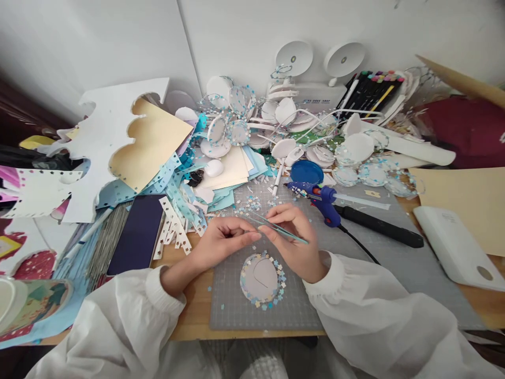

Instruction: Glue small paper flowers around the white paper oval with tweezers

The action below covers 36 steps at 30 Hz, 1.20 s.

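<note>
My left hand (224, 239) is closed in a pinch, thumb against forefinger, over the grey cutting mat; what lies between the fingertips is too small to make out. In my right hand (302, 247) is a pair of teal tweezers (290, 235), gripped with the tips pointing up and left, close to the left fingertips. Below both hands, a round white disc (258, 284) lies flat on the mat, ringed with small blue, white and cream flower-shaped pieces. A thin curved line shows on its face. Loose small flower pieces (252, 202) are scattered just beyond the hands.
A blue glue gun (321, 200) and a blue round lid (306, 172) sit beyond my right hand. Decorated white discs (239, 131) pile up along the wall. A dark phone (136, 234) lies left; a white device (457, 245) lies right on the cutting mat (355, 279).
</note>
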Each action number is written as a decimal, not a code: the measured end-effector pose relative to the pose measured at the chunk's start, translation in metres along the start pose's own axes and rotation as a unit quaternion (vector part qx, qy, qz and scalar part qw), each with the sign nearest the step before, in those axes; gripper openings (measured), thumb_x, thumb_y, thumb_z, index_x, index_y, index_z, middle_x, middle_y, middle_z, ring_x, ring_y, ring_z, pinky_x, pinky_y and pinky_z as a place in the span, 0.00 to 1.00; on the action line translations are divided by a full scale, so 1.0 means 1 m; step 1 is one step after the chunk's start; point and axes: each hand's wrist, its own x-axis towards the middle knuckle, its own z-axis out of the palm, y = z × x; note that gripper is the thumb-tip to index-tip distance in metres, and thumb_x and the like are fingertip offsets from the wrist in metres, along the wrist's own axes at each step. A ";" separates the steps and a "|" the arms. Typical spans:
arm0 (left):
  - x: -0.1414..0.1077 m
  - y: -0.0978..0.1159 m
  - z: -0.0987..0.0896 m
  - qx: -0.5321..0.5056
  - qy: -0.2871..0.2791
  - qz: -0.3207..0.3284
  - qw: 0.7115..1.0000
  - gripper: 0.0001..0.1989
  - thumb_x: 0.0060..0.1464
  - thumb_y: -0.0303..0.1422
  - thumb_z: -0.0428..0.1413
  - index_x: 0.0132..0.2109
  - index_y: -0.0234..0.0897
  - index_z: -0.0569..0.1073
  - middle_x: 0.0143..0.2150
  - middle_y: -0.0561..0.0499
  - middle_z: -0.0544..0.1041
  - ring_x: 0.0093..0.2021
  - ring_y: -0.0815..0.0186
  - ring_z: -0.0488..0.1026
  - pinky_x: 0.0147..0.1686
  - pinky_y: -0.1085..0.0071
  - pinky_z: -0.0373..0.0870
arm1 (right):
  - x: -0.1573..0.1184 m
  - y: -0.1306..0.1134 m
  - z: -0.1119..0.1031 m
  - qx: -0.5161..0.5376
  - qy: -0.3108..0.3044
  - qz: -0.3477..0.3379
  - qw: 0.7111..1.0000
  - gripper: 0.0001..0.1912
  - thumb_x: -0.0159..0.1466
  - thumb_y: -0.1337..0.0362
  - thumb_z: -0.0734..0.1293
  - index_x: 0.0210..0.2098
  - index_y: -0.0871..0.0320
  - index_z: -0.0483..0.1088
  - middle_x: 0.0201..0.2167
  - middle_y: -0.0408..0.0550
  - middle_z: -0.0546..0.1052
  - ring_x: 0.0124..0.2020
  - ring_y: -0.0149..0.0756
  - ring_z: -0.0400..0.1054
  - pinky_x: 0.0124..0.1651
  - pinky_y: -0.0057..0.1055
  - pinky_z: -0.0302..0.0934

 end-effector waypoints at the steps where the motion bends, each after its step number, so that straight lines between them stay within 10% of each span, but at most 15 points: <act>1: 0.000 -0.001 0.000 -0.011 0.025 0.000 1.000 0.13 0.51 0.39 0.61 0.30 0.31 0.77 0.18 0.57 0.60 0.20 0.75 0.52 0.20 0.75 0.49 | 0.001 0.000 -0.001 -0.001 0.013 0.002 1.000 0.07 0.60 0.67 0.69 0.35 0.53 0.65 0.36 0.47 0.72 0.40 0.37 0.69 0.39 0.36 0.66; 13: 0.003 0.011 -0.017 -0.154 0.310 0.133 0.929 0.08 0.57 0.35 0.56 0.32 0.36 0.72 0.17 0.60 0.50 0.18 0.74 0.46 0.21 0.74 0.47 | 0.014 0.004 -0.018 0.001 0.144 0.093 0.985 0.09 0.58 0.62 0.71 0.32 0.54 0.66 0.37 0.48 0.75 0.38 0.37 0.72 0.40 0.37 0.69; 22: 0.003 0.005 -0.013 -0.010 0.257 0.089 0.962 0.18 0.61 0.40 0.51 0.26 0.35 0.65 0.18 0.58 0.55 0.19 0.73 0.51 0.21 0.73 0.49 | 0.011 0.011 -0.014 -0.023 0.053 0.135 0.989 0.09 0.58 0.61 0.71 0.30 0.55 0.66 0.34 0.47 0.75 0.38 0.37 0.71 0.40 0.35 0.67; 36: 0.004 0.020 -0.030 -0.084 0.417 0.333 0.842 0.10 0.59 0.37 0.52 0.31 0.40 0.61 0.17 0.58 0.58 0.17 0.71 0.53 0.17 0.73 0.47 | 0.009 0.023 -0.018 -0.162 0.078 0.059 0.982 0.05 0.59 0.65 0.68 0.32 0.54 0.66 0.33 0.46 0.75 0.36 0.37 0.70 0.40 0.34 0.66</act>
